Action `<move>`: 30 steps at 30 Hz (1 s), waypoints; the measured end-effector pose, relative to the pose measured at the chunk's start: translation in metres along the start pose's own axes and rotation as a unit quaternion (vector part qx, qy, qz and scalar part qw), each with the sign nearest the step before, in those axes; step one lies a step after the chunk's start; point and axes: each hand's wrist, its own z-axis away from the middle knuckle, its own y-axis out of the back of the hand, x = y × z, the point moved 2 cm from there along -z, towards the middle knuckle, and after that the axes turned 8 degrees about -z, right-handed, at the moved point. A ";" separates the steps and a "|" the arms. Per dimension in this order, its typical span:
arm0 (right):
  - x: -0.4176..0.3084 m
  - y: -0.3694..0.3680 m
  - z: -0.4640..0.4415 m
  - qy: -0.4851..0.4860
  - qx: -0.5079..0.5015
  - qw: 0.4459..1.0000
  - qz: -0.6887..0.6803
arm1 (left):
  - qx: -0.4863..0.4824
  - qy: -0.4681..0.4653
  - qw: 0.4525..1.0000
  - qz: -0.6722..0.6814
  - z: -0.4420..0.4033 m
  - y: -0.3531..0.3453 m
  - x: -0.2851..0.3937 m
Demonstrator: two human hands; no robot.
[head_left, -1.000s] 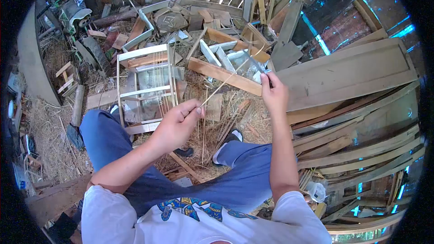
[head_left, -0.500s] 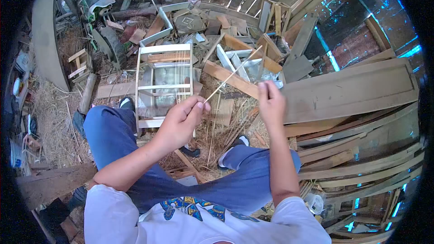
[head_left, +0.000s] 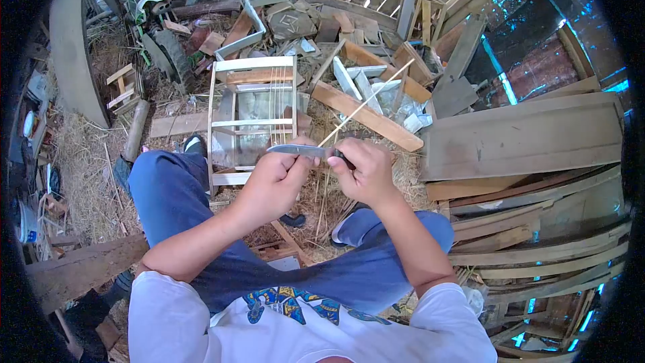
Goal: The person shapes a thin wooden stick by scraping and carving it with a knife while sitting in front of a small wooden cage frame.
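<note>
My left hand (head_left: 277, 180) is closed around the near end of a thin wooden stick (head_left: 366, 102), which points up and to the right. My right hand (head_left: 366, 169) grips the dark handle of a knife (head_left: 295, 150). The blade lies sideways across the left fingers, at the stick's near end. Whether its edge cuts into the wood, I cannot tell. Just beyond the hands lies a pale wooden frame (head_left: 254, 123) with rails, and several thin sticks run lengthwise along its right part.
An orange-brown plank (head_left: 368, 115) lies past the hands among wood scraps. Large panels and boards (head_left: 524, 136) are stacked at right. A wheeled machine (head_left: 164, 54) stands back left. Straw (head_left: 87, 175) covers the ground around my bent legs.
My right hand has come left to meet my left hand, and the knife blade now shows across the stick. The view has shifted slightly.
</note>
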 end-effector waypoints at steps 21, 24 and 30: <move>0.106 0.085 0.004 -0.246 0.236 0.939 0.055 | -0.074 0.066 0.993 0.061 -0.007 -0.003 0.008; 0.160 0.133 0.025 -0.320 0.291 0.901 0.028 | -0.069 0.026 0.995 0.060 -0.009 -0.003 0.003; 0.104 0.087 0.020 -0.275 0.274 0.922 0.003 | -0.040 -0.010 0.998 0.056 -0.024 0.006 -0.014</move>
